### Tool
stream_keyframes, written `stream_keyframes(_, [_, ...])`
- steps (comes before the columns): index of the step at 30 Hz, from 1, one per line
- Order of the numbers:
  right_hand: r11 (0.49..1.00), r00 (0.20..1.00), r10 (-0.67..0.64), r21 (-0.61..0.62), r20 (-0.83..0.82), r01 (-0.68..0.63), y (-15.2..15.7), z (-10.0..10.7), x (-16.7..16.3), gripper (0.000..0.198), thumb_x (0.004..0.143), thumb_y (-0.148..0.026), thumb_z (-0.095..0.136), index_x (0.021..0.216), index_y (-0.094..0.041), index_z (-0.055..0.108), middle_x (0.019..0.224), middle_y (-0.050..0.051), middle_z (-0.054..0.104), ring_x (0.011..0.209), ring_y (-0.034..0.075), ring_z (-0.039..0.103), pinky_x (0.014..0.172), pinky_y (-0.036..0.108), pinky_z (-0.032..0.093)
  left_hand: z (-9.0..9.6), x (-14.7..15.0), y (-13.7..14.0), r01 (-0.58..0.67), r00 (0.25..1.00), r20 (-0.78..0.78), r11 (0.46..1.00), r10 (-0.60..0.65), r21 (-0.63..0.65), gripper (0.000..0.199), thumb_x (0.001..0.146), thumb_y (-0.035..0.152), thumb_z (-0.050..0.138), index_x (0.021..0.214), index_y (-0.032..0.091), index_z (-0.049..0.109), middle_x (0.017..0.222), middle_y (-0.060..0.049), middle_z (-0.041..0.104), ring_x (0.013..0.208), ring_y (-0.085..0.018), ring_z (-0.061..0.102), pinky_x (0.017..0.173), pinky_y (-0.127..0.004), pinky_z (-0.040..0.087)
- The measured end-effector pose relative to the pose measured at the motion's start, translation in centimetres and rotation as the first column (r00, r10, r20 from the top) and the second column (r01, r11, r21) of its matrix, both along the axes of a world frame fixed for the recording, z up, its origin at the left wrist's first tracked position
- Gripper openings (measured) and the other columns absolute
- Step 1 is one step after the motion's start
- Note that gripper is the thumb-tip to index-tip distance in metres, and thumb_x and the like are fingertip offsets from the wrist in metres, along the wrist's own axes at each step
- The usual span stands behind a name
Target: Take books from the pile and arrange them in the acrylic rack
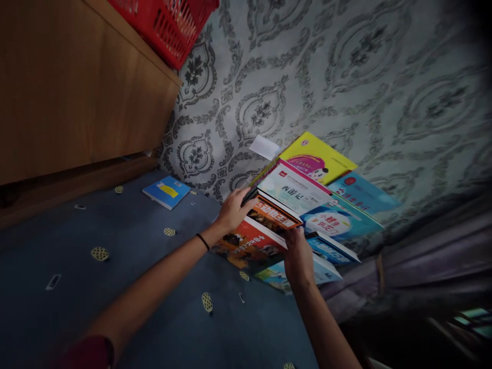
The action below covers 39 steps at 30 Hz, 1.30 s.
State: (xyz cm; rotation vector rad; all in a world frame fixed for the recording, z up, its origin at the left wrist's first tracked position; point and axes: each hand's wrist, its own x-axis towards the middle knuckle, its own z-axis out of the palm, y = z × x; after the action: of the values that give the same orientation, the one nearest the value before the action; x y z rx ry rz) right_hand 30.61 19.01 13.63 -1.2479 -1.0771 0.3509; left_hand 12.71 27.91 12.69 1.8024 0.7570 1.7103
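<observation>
My left hand (231, 210) has its fingers closed around the left edge of an orange and black book (277, 214). At that book's lower right corner, my right hand (299, 256) grips with bent fingers; its fingertips are partly hidden. Just behind stands a white book (294, 188) with a pink top edge. In front of the orange and black book, a red book (255, 245) leans at a slant. To the right are a teal book (340, 220) and a blue book (331, 249). A yellow book (311, 156) rests against the wall at the back.
A small blue book (166, 192) lies flat on the dark blue patterned cloth (146, 287). At the left is a wooden cabinet (88, 92) with a red basket (175, 31) on top. Patterned wallpaper (265, 107) covers the wall behind; a gathered curtain (415, 266) hangs right.
</observation>
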Motion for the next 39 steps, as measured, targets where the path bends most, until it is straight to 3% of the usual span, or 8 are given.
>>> stream_keyframes(3, [0.998,0.997,0.035,-0.041,-0.069,-0.038,0.3,0.4,0.2,0.058,0.081,-0.065,0.061,0.114,-0.019,0.072,0.110,0.006,0.076,0.107,0.027,0.070,0.094,0.042,0.055,0.8,0.1,0.6,-0.037,0.998,-0.053,0.999,0.037,0.002,0.039,0.094,0.035,0.061,0.126,0.014,0.067,0.119,-0.013,0.071,0.115,-0.026,0.064,0.104,-0.038,0.049])
stream_keyframes(9, [0.999,0.999,-0.029,-0.034,-0.021,0.029,1.0,-0.1,1.0,0.051,0.077,-0.061,0.065,0.096,-0.015,0.075,0.096,0.009,0.078,0.099,0.030,0.071,0.090,0.044,0.056,1.1,0.1,0.7,-0.089,0.993,-0.080,0.996,0.092,0.029,0.031,0.096,0.030,0.058,0.120,0.017,0.072,0.106,-0.008,0.073,0.101,-0.022,0.068,0.093,-0.032,0.053])
stream_keyframes(13, [1.000,1.000,0.007,-0.023,-0.014,-0.007,1.3,-0.4,1.4,0.049,0.079,-0.061,0.064,0.097,-0.017,0.076,0.094,0.007,0.078,0.095,0.028,0.072,0.087,0.043,0.057,1.4,-0.1,-0.1,-0.105,0.986,-0.120,0.993,0.112,0.061,0.033,0.097,0.025,0.056,0.126,0.014,0.068,0.115,-0.011,0.072,0.108,-0.024,0.067,0.098,-0.034,0.052])
stream_keyframes(17, [1.000,0.999,-0.015,-0.021,0.049,0.016,1.4,-0.8,2.1,0.049,0.081,-0.061,0.063,0.096,-0.016,0.076,0.092,0.007,0.078,0.093,0.027,0.071,0.085,0.041,0.057,1.6,-0.5,-0.5,-0.082,0.986,-0.135,0.989,0.099,0.121,0.040,0.098,0.021,0.052,0.137,0.023,0.060,0.129,-0.007,0.069,0.118,-0.021,0.064,0.105,-0.033,0.049])
stream_keyframes(27, [0.999,0.999,-0.015,-0.040,-0.029,0.014,1.2,-1.4,1.7,0.054,0.077,-0.063,0.065,0.097,-0.015,0.076,0.097,0.008,0.078,0.097,0.029,0.070,0.090,0.044,0.054,2.8,-1.6,0.5,-0.017,0.956,-0.289,0.992,0.053,0.126,0.035,0.096,0.024,0.054,0.130,0.023,0.063,0.129,-0.007,0.068,0.119,-0.024,0.063,0.106,-0.039,0.049])
stream_keyframes(31, [0.998,0.996,-0.045,-0.043,-0.079,0.042,-0.1,-2.3,1.0,0.063,0.083,-0.068,0.054,0.110,-0.014,0.073,0.115,0.011,0.075,0.111,0.030,0.067,0.094,0.042,0.052,1.8,-2.7,0.2,0.117,0.972,-0.220,0.984,-0.086,0.132,0.043,0.097,0.023,0.050,0.139,0.024,0.054,0.135,-0.007,0.066,0.122,-0.022,0.063,0.107,-0.037,0.047])
stream_keyframes(34, [0.997,0.997,-0.079,0.002,0.003,0.079,-1.6,-3.8,0.4,0.063,0.089,-0.066,0.045,0.123,-0.018,0.068,0.126,0.011,0.070,0.121,0.027,0.062,0.096,0.040,0.050,0.1,-3.7,-1.5,0.109,0.989,-0.102,0.993,-0.103,0.053,0.042,0.099,0.027,0.045,0.140,0.022,0.052,0.122,-0.008,0.071,0.110,-0.020,0.068,0.097,-0.033,0.052])
stream_keyframes(39, [0.999,0.996,-0.036,-0.018,0.087,0.038,-3.2,-5.6,-0.7,0.059,0.085,-0.066,0.053,0.114,-0.017,0.071,0.108,0.008,0.074,0.102,0.024,0.065,0.088,0.037,0.052,-2.4,-3.6,-4.3,0.054,0.988,-0.140,0.997,-0.062,-0.057,0.027,0.093,0.034,0.059,0.115,0.019,0.064,0.105,-0.006,0.074,0.099,-0.021,0.070,0.087,-0.031,0.055])
